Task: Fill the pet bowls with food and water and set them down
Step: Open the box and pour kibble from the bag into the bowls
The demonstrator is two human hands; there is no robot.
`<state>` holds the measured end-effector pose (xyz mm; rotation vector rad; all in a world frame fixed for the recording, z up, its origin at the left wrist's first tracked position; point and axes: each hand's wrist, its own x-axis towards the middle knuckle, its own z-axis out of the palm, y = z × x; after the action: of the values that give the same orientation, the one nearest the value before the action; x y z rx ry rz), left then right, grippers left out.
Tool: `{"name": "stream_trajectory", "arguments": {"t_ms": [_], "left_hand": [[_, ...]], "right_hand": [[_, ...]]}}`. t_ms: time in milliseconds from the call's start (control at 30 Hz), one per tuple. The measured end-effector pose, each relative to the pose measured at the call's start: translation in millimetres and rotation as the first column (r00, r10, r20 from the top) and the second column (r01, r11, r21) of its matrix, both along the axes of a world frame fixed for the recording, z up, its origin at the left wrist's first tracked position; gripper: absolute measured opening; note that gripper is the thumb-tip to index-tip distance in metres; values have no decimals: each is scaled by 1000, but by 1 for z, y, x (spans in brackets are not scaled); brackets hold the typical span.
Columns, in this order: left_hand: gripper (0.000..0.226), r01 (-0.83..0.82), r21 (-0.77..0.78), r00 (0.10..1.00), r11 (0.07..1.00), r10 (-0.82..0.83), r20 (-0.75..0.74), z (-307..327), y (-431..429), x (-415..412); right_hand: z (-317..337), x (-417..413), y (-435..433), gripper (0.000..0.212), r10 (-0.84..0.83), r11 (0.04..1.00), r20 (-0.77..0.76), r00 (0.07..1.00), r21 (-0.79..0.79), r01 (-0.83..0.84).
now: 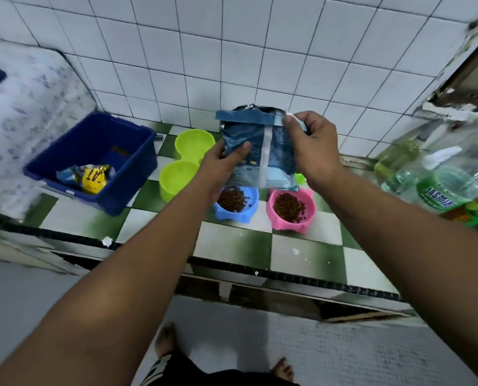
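I hold a blue pet food bag (262, 160) upright above the counter, its top folded over. My left hand (221, 162) grips the bag's left side and my right hand (313, 146) pinches its top right corner. Below the bag stand a blue bowl (246, 215) and a pink bowl (304, 218), both holding brown kibble. A lime green double bowl (182, 162) sits empty to the left, near the wall.
A dark blue plastic bin (93, 160) with a yellow food packet (95, 179) stands at the left of the green-and-white checkered counter (232, 246). Clear plastic bottles (438, 179), one with a green label, crowd the right. A white tiled wall rises behind. My bare feet show below.
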<state>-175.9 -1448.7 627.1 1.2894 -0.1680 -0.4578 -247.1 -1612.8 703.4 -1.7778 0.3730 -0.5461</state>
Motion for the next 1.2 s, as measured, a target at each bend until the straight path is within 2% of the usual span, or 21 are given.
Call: {"name": "stream_trajectory", "arguments": {"t_ms": [100, 300, 500, 633, 700, 867, 1133, 1200], "left_hand": [[19, 48, 21, 998, 999, -49, 29, 12, 31, 26], [20, 89, 88, 992, 992, -96, 84, 38, 99, 77], [15, 3, 117, 994, 993, -16, 109, 43, 168, 128], [27, -103, 261, 971, 960, 40, 236, 47, 212, 168], [29, -150, 320, 957, 936, 56, 284, 49, 235, 185], [32, -192, 354, 943, 915, 71, 326, 40, 286, 222], [27, -212, 402, 970, 891, 141, 198, -12, 304, 240], [27, -222, 399, 973, 890, 173, 154, -27, 304, 238]], "right_hand": [[7, 21, 32, 16, -37, 999, 26, 999, -14, 38], [13, 65, 97, 17, -73, 997, 72, 995, -17, 74], [14, 120, 157, 17, 4, 993, 57, 998, -122, 3], [9, 160, 196, 16, 83, 976, 46, 995, -208, -72], [7, 177, 215, 17, 114, 971, 49, 992, -217, -101], [-8, 211, 252, 15, 228, 951, 16, 974, -217, -219], [-53, 238, 287, 8, 246, 873, -186, 951, -383, -301], [-66, 238, 288, 6, 248, 872, -207, 946, -377, -311]]}}
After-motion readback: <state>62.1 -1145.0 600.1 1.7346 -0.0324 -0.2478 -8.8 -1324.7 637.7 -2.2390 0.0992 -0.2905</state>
